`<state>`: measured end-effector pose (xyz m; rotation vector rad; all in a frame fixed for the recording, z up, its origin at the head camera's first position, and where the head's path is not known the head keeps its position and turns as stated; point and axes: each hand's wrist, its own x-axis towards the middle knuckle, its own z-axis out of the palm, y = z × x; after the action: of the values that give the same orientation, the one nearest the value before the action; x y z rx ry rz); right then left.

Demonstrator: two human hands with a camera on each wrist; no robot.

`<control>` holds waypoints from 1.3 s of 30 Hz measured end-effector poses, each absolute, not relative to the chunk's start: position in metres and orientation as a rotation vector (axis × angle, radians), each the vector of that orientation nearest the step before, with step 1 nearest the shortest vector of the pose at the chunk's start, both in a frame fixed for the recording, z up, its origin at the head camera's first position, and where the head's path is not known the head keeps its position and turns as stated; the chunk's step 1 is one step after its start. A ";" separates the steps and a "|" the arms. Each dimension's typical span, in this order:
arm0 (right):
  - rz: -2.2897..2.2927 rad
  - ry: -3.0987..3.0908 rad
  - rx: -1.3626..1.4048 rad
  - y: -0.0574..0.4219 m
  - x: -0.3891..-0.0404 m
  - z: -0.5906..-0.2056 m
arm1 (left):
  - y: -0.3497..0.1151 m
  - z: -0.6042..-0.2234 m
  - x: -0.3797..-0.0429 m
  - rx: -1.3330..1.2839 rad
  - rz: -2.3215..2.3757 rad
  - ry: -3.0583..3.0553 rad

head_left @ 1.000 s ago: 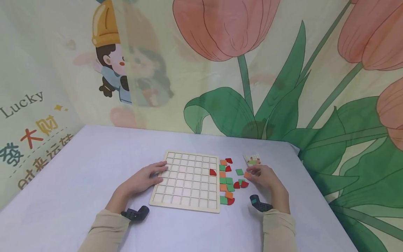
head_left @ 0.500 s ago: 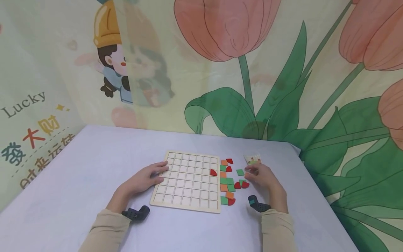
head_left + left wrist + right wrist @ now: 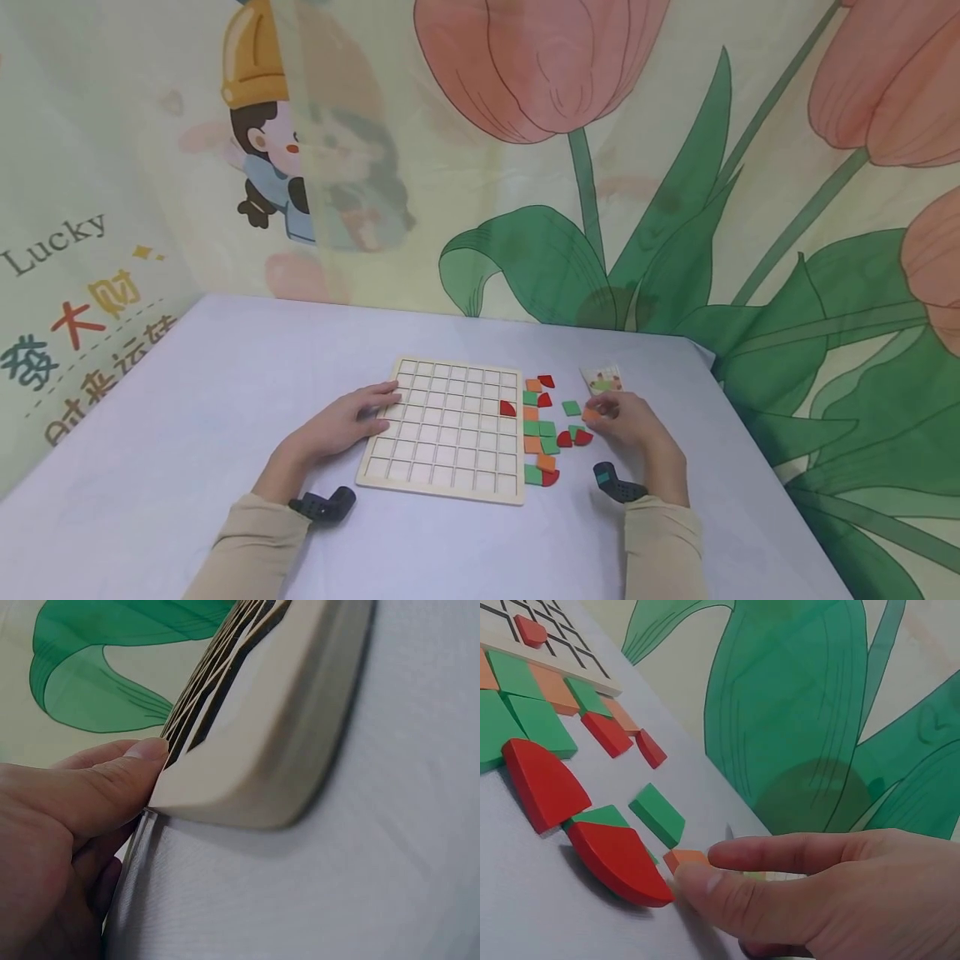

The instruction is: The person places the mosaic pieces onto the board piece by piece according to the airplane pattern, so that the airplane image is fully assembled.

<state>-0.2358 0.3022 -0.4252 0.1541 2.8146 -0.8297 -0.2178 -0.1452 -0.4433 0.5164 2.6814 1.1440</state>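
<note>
A pale wooden grid board [image 3: 442, 429] lies on the table, with one red rounded piece [image 3: 507, 408] in a cell near its right side. My left hand [image 3: 341, 429] rests at the board's left edge; its thumb [image 3: 146, 754] touches the rim in the left wrist view. My right hand [image 3: 630, 423] pinches an orange square tile [image 3: 686, 859] between thumb and index finger. Close to it lie a green square tile [image 3: 658, 814] and a red quarter-round piece [image 3: 621, 862] that partly covers another green tile. The other right fingers are mostly hidden.
Several green, orange and red pieces [image 3: 540, 429] lie along the board's right edge, some overlapping. Behind my right hand is a small printed card [image 3: 602, 379]. A printed backdrop [image 3: 375, 167] hangs past the white table's [image 3: 247, 375] far edge.
My right hand shifts slightly left, then slightly back right. The orange tile, hidden half a second ago, shows again at its fingertips. My left hand and the board keep their places.
</note>
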 end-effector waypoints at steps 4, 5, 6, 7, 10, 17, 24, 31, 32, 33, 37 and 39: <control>-0.820 2.795 0.165 0.306 -0.236 -0.426 | -0.146 -0.443 -0.217 0.530 1.150 2.672; -0.823 2.792 0.174 0.306 -0.236 -0.426 | -0.146 -0.443 -0.217 0.532 1.151 2.669; -0.825 2.792 0.174 0.307 -0.236 -0.426 | -0.146 -0.443 -0.217 0.539 1.155 2.670; -0.830 2.792 0.171 0.307 -0.235 -0.426 | -0.146 -0.443 -0.217 0.541 1.158 2.669; -0.845 2.794 0.169 0.307 -0.234 -0.426 | -0.146 -0.443 -0.217 0.552 1.159 2.671; -0.849 2.795 0.179 0.307 -0.234 -0.427 | -0.146 -0.444 -0.218 0.525 1.148 2.681; -0.875 2.790 0.208 0.307 -0.234 -0.427 | -0.145 -0.445 -0.219 0.522 1.160 2.677; -0.913 2.771 0.247 0.308 -0.235 -0.428 | -0.145 -0.445 -0.219 0.533 1.146 2.685; -0.914 2.771 0.252 0.308 -0.235 -0.428 | -0.145 -0.444 -0.219 0.538 1.144 2.687; -0.913 2.770 0.258 0.308 -0.235 -0.428 | -0.145 -0.444 -0.219 0.542 1.143 2.687; -0.915 2.766 0.272 0.308 -0.235 -0.427 | -0.146 -0.444 -0.219 0.550 1.140 2.687; -0.907 2.769 0.269 0.308 -0.235 -0.427 | -0.146 -0.444 -0.219 0.553 1.140 2.685</control>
<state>-0.2350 0.3083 -0.4272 0.2687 2.7692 -0.9069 -0.2187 -0.1456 -0.4444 0.5525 2.6849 1.1400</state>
